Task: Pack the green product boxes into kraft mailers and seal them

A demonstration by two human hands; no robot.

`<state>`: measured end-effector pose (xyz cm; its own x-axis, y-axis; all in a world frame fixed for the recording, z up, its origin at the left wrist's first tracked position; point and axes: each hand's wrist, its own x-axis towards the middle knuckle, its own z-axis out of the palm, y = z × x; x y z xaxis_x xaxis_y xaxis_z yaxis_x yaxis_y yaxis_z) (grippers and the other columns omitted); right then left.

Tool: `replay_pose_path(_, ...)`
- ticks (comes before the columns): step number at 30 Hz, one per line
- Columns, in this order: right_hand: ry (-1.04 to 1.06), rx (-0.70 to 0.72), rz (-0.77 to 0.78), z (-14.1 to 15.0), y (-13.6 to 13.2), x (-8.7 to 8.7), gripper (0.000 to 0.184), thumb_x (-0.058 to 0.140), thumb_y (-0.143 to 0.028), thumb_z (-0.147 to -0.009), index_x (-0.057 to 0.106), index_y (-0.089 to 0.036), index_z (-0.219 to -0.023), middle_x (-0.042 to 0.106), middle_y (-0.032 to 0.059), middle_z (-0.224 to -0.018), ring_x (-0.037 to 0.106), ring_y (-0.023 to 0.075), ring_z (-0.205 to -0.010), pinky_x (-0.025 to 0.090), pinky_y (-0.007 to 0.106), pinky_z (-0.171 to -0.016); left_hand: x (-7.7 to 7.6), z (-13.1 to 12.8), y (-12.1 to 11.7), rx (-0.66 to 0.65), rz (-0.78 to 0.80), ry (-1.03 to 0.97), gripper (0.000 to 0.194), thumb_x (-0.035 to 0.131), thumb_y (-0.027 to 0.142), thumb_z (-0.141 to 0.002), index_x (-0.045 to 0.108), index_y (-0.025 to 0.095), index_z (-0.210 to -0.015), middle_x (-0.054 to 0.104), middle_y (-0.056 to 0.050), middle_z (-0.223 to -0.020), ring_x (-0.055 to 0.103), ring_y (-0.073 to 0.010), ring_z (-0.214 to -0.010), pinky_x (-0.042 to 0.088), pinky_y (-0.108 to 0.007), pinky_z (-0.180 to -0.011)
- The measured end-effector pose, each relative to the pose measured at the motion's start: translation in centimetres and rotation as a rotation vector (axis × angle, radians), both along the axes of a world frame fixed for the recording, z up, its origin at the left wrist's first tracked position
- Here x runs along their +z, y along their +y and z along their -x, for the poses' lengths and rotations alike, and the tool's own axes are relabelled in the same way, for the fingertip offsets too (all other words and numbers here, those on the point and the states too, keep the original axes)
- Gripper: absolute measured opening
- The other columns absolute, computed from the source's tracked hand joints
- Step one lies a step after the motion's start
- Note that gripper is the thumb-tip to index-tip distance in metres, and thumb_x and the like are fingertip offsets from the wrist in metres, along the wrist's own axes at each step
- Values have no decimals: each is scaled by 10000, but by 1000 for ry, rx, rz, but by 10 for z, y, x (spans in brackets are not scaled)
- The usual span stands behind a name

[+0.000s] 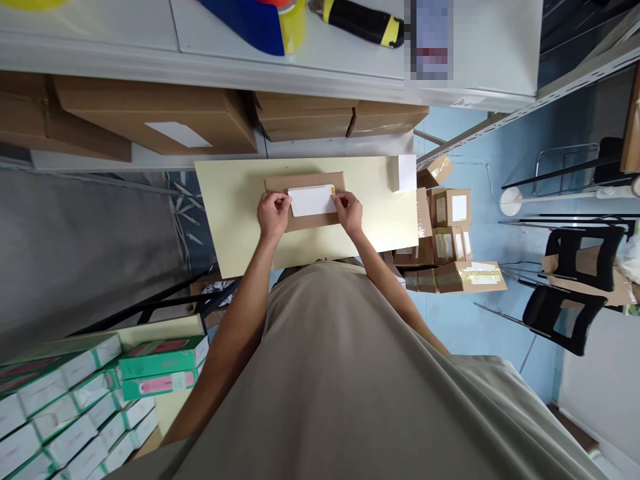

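Note:
A white label [313,201] with a small yellow mark at its upper right corner lies over a brown cardboard box [305,180]. My left hand [273,213] is closed in a pinch on the label's left end. At the other end, the fingers of my right hand [349,211] pinch the label beside the yellow mark. Whether the label's underside touches the box cannot be made out. The cardboard box rests lengthwise on a pale yellow tabletop [235,220], just in front of my body.
A small white box [404,173] stands at the table's right end. Above, a shelf [480,53] carries a tape dispenser [260,27] and a utility knife [363,21]. Large cartons [150,110] sit below it. Green-and-white boxes [160,360] are stacked lower left; cartons [453,207] lie right.

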<state>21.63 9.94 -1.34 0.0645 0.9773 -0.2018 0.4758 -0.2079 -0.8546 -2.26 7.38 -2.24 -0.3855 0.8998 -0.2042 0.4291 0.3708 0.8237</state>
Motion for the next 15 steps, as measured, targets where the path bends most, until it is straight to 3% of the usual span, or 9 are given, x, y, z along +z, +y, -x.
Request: replay_pose_path(15, -70, 10, -53, 1, -2, -14, 528, 584, -728, -1108, 743, -232, -1020, 822, 98, -1080, 756, 233, -949, 630, 393, -950, -3, -3, -1, -7, -7, 55, 91, 708, 268, -999, 699, 223, -921, 678, -50, -967, 668, -218, -918, 550, -350, -951)
